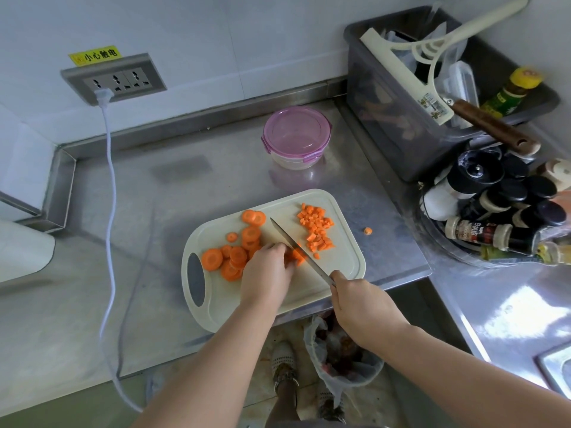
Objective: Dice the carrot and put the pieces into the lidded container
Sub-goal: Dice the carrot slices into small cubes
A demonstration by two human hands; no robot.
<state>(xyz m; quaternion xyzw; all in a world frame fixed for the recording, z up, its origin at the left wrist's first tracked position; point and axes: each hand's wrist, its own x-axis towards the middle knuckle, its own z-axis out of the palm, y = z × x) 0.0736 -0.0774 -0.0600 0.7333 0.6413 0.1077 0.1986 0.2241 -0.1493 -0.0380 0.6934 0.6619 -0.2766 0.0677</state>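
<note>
Right now everything turns on how the knife (296, 248) lies against what it cuts. The right hand (361, 301) is wrapped firmly around the handle near the near right edge of the cutting board (346, 267). The blade runs as one long diagonal from that hand up toward the board's far left. The carrot stack (297, 258) lies just on the blade's left side, touching it, about halfway along its length. The left hand (267, 270) holds that stack down with curled fingertips, which sit very close to the steel. The left hand is therefore the nearer to the work, and the blade's axis crosses in front of its knuckles.

Uncut carrot rounds (238, 254) lie heaped toward the board's left side, beside the handle hole. The finished dice (316, 230) gather toward the far right corner, on the other side of the blade. One stray piece (367, 231) sits on the counter (216, 180) just off the board's right edge. The lidded container (296, 137) stands well beyond the far edge, its lid clipped on.
</note>
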